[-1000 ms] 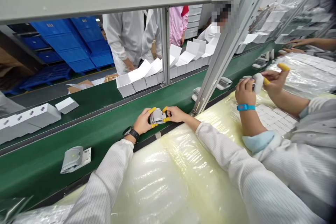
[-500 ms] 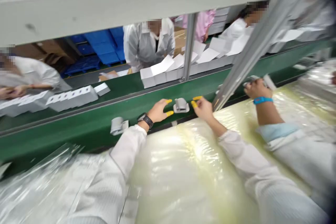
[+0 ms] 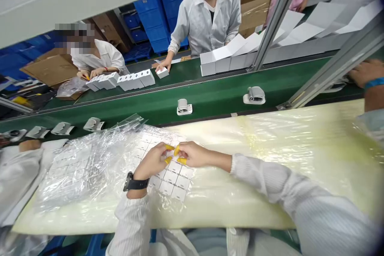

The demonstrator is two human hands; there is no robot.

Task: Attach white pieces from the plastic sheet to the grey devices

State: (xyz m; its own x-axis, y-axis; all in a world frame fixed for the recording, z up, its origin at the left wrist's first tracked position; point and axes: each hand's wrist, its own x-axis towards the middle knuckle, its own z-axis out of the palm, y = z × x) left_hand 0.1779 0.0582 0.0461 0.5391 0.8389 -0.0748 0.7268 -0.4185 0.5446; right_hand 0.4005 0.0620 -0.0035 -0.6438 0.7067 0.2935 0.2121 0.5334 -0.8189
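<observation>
My left hand (image 3: 152,161), with a black watch at the wrist, is over a sheet of white rectangular pieces (image 3: 171,179) in clear plastic. My right hand (image 3: 193,154) meets it from the right, fingertips almost touching. Both hands wear yellow finger covers on thumb and forefinger. Their fingers are curled in as a pinch; whatever small thing is between them I cannot make out. On the green conveyor belt (image 3: 216,106) beyond lie a white device with a grey band (image 3: 184,107) and a similar device (image 3: 254,95) farther right.
Crumpled clear plastic (image 3: 105,156) covers more sheets on the left. A yellowish foam-like pad (image 3: 240,192) covers the bench. Metal posts (image 3: 273,20) rise beyond the belt. White boxes (image 3: 136,80) line the far side, where co-workers stand. A co-worker's hand (image 3: 367,73) is at right.
My hands have left the sides of a device on the belt and come back and left to the sheet, fingertips now together. The view has turned left.
</observation>
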